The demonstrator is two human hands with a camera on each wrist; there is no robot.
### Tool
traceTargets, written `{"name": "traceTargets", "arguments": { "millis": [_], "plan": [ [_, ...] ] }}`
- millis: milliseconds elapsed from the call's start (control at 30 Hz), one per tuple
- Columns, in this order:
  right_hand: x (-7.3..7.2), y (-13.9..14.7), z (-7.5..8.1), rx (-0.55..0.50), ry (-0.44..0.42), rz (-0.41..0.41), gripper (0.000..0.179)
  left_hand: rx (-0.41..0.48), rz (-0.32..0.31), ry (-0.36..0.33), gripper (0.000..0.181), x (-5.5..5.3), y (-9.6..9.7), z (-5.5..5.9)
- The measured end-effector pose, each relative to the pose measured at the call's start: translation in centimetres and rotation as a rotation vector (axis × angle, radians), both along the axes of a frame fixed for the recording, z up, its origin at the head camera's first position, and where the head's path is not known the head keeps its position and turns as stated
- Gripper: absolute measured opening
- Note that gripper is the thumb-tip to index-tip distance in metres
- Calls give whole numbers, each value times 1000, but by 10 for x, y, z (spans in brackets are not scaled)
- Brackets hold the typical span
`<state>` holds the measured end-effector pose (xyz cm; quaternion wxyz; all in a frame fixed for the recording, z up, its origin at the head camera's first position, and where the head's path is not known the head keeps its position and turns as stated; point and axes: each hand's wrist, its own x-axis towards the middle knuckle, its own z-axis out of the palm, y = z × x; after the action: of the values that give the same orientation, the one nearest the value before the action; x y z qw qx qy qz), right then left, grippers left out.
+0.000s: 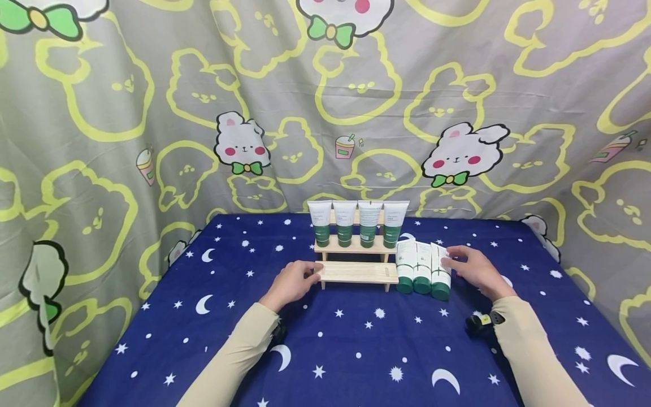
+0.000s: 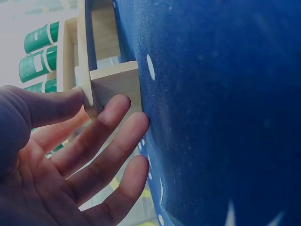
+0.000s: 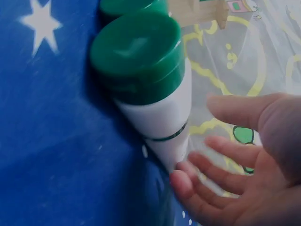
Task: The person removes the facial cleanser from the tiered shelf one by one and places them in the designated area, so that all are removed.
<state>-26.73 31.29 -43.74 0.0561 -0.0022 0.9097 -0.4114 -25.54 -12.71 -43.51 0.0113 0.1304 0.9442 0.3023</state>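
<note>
A stepped wooden display rack (image 1: 357,272) stands on the table, with several white-and-green squeeze tubes (image 1: 344,225) upright on its middle step, caps down. My left hand (image 1: 292,284) holds the left end of the front step. In the left wrist view the thumb (image 2: 61,104) presses its top edge and the fingers bend around the end board (image 2: 117,80). Right of the rack, three more tubes (image 1: 422,268) lie side by side, green caps toward me. My right hand (image 1: 478,271) is beside the outermost tube (image 3: 160,117), thumb apart and fingers loosely bent, fingertips close to its narrow end.
A dark blue cloth (image 1: 351,362) with white moons and stars covers the table. Behind it hangs a grey curtain (image 1: 290,85) with yellow outlines and white rabbit faces. Dark wrist devices (image 1: 478,324) sit at both cuffs.
</note>
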Motion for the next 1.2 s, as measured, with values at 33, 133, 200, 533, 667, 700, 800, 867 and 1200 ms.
{"name": "traceTargets", "arguments": {
  "millis": [33,133,200,533,667,700,800,867,1200],
  "plan": [
    [0,-1,2,6,27,1,66,0,-2,1,28,0,0,0],
    [1,-5,8,-1,114,10,63,-3,-10,7,28,-1,1,1],
    [2,-9,14,-32,172,17,60,-5,-13,8,28,-1,1,2],
    [9,-43,57,-137,356,-8,55,17,-4,-4,28,0,0,3],
    [10,-59,72,-152,410,-8,53,30,3,-14,28,0,-1,3],
    [11,-63,74,-154,418,-6,53,32,3,-17,28,0,-1,2],
    [10,-74,79,-164,428,1,54,37,-2,-26,29,-1,-1,1],
    [8,-80,80,-183,430,6,54,37,-6,-29,29,-1,-1,0],
    [1,-112,77,-385,414,-85,54,35,-6,-37,29,0,0,2]
  ]
}}
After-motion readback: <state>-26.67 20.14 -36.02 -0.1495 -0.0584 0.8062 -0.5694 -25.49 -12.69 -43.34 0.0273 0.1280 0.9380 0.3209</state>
